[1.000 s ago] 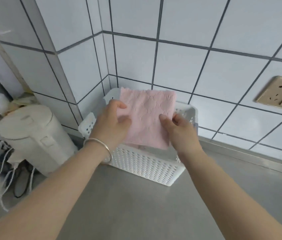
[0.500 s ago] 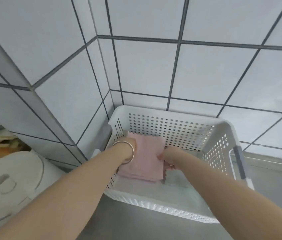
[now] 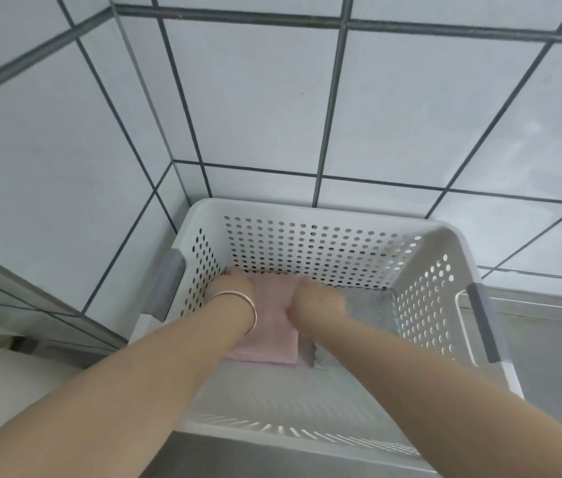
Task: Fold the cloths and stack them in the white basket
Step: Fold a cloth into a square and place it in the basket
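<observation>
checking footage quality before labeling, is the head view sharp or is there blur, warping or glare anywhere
Head view: soft throughout, with motion smear on the tiled wall at upper left; wide-angle bending curves the grout lines and splays the white basket; lighting is even, with no hard glare; both hands sit deep inside on the pink cloth, their fingers too blurred to read.

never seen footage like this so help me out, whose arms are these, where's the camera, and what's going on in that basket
No machine here: these are a person's two bare arms, filmed by one wide-angle camera worn on their head, looking forward and down. The white basket sits on a grey counter in a tiled corner. Both hands are down inside it. The left hand, with a bracelet on the wrist, and the right hand rest on a folded pink cloth, which lies on the basket floor. A grey cloth lies beside it. The fingers are hidden, so the grip is unclear.
</observation>
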### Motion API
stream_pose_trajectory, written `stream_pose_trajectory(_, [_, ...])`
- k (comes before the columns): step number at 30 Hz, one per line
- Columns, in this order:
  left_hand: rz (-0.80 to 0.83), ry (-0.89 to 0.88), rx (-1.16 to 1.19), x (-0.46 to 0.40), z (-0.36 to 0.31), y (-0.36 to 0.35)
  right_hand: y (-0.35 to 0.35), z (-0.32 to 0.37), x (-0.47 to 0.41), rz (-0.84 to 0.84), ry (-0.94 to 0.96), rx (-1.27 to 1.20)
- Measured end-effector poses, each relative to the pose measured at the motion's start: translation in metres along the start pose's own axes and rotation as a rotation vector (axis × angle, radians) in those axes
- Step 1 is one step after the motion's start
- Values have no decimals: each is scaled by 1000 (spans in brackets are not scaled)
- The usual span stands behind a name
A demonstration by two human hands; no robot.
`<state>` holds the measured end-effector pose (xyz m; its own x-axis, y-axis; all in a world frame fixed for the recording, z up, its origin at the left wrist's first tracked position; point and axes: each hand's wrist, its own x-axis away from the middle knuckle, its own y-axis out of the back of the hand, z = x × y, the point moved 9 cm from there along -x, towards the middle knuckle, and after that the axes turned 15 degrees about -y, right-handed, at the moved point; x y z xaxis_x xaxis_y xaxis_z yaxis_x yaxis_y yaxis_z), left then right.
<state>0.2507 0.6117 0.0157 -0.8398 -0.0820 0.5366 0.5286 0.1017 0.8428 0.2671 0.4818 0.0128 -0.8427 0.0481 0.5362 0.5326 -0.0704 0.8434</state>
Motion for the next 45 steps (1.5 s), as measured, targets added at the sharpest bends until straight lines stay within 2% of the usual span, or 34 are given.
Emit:
stream_pose_trajectory(2, [-5,-113,-259,3,-18,5,9,20,13,-219,229,115])
stream_pose_trajectory(4, [137,-225,-407,5,-30,-13,0,31,20,-226,378,218])
stream_pose_trajectory(8, [277,-212,-349,-11,-13,-49,-39,18,-2,-49,332,294])
stream_pose_trajectory(10, [330,-223,-441,-16,-11,-56,-51,15,-11,-1,319,308])
stream_pose_trajectory(16, [369,-221,-448,-21,-9,-54,-50,20,-13,-42,308,376])
stream_pose_trajectory(19, [421,-270,-465,2,-29,-34,-23,24,-5,-111,365,386])
stream_pose_trajectory(21, [363,-344,-490,20,-55,-12,7,26,11,-138,404,357])
stream_pose_trajectory(24, [178,-399,-458,56,-101,33,62,5,50,-206,377,293])
stream_pose_trajectory(27, [-86,-479,-286,108,-161,87,125,-61,107,-384,312,88])
stream_pose_trajectory(30, [-419,-726,-187,173,-237,121,161,-154,170,-673,231,-265])
stream_pose_trajectory(32, [-517,-863,-118,206,-280,114,161,-214,207,-872,146,-447])
stream_pose_trajectory(34, [-504,-985,-36,233,-335,84,142,-284,234,-967,12,-550])
stream_pose_trajectory(36, [-444,-1069,2,248,-384,45,106,-345,243,-942,-104,-583])
stream_pose_trajectory(39, [-298,-1136,-57,254,-453,-23,41,-427,244,-770,-250,-603])
stream_pose_trajectory(43, [-155,-1192,-201,265,-543,-104,-32,-524,244,-563,-333,-537])
stream_pose_trajectory(45, [-109,-1205,-200,269,-580,-131,-58,-569,246,-510,-359,-560])
